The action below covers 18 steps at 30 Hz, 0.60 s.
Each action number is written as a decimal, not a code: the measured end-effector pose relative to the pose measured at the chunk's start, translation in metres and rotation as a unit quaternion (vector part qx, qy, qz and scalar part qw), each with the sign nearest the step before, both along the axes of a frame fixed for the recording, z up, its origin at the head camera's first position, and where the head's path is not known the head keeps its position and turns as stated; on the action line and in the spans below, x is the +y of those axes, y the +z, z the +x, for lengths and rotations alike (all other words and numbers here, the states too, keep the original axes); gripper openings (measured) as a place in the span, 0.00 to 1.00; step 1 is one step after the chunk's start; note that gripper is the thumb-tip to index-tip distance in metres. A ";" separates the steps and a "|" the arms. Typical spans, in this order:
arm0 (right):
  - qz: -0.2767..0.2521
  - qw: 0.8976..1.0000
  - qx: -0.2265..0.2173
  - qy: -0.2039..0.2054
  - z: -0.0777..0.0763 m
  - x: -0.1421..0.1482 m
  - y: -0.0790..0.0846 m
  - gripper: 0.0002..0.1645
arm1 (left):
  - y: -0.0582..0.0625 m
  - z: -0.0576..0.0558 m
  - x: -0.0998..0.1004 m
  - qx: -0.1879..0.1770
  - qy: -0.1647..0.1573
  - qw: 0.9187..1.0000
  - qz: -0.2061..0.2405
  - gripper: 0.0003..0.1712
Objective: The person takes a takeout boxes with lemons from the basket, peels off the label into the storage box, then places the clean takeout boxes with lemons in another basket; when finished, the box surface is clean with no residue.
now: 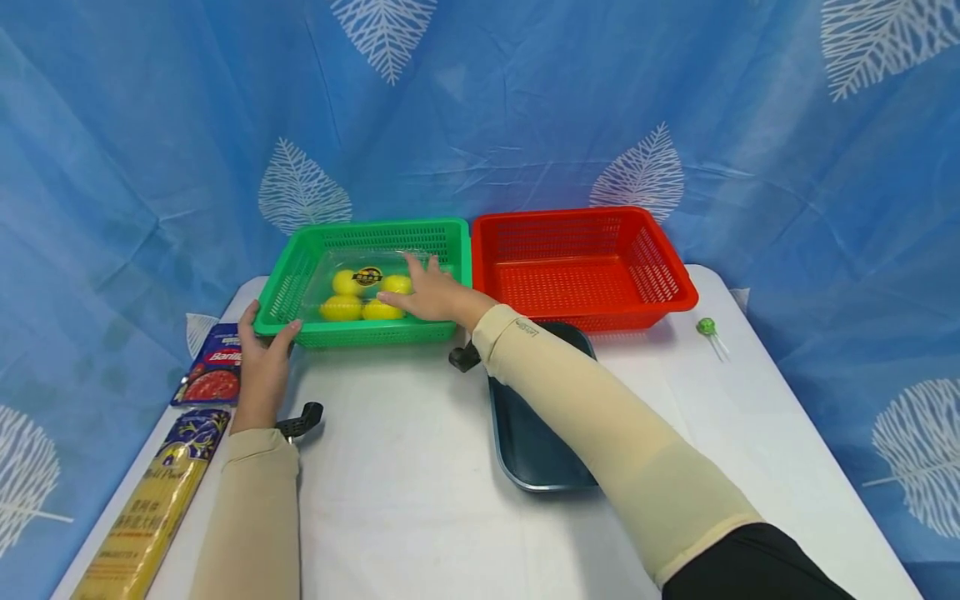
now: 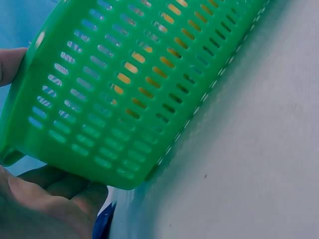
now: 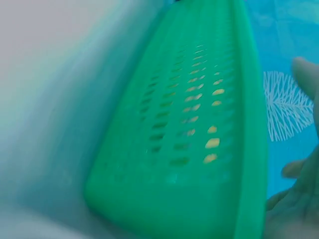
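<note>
A green plastic basket point(image 1: 375, 335) stands at the back left of the table. Inside it lies a clear plastic box of lemons point(image 1: 341, 308) with a dark round label. My left hand point(image 1: 262, 367) grips the basket's front left corner, and the left wrist view shows the thumb point(image 2: 11, 65) at the rim and the fingers under it. Over the right part of the lemon box reaches my right hand point(image 1: 435, 296), its fingers spread. Whether those fingertips touch the box I cannot tell. The right wrist view shows the basket's slotted wall point(image 3: 174, 124), with blurred fingers beyond the rim.
Right beside the green basket is a red basket point(image 1: 585, 321). A dark tray point(image 1: 536, 450) lies partly under my right forearm. Left of my left arm are a blue Barilla pouch point(image 1: 213, 375) and a yellow spaghetti packet point(image 1: 142, 525). A green lollipop point(image 1: 706, 326) lies at the right.
</note>
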State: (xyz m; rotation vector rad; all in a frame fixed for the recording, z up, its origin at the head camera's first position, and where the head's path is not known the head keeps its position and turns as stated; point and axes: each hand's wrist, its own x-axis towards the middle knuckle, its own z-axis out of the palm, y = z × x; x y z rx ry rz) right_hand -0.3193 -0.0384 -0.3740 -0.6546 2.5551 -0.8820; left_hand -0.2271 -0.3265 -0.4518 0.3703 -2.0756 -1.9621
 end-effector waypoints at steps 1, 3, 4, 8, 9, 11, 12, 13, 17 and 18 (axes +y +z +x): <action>-0.018 0.999 -0.027 -0.015 -0.002 -0.002 0.001 0.62 | 0.000 0.000 0.001 0.003 0.003 1.000 0.011 0.48; -0.070 0.992 -0.089 -0.055 -0.004 -0.005 0.003 0.61 | 0.001 0.000 0.003 0.001 0.006 1.000 0.021 0.47; -0.100 0.985 -0.119 -0.078 -0.005 -0.007 0.003 0.60 | 0.002 0.000 0.003 0.001 0.007 1.000 0.026 0.46; -0.202 0.944 -0.205 -0.162 -0.009 -0.010 -0.001 0.55 | 0.004 0.001 0.005 0.006 0.004 0.999 0.046 0.45; -0.215 0.937 -0.214 -0.171 -0.010 -0.010 -0.003 0.54 | 0.004 0.001 0.005 0.008 0.004 0.999 0.052 0.45; -0.237 0.927 -0.229 -0.179 -0.011 -0.010 -0.006 0.53 | 0.003 0.000 0.005 0.012 0.003 0.998 0.064 0.45; -0.246 0.923 -0.235 -0.181 -0.012 -0.010 -0.007 0.53 | 0.002 -0.001 0.004 0.014 0.004 0.998 0.067 0.44; -0.253 0.920 -0.239 -0.183 -0.013 -0.009 -0.008 0.53 | 0.001 -0.002 0.004 0.015 0.005 0.997 0.071 0.44; -0.274 0.911 -0.247 -0.187 -0.016 -0.009 -0.012 0.51 | -0.003 -0.004 0.002 0.020 0.010 0.997 0.075 0.44; -0.276 0.909 -0.249 -0.189 -0.017 -0.009 -0.013 0.51 | -0.004 -0.004 0.001 0.022 0.011 0.997 0.076 0.44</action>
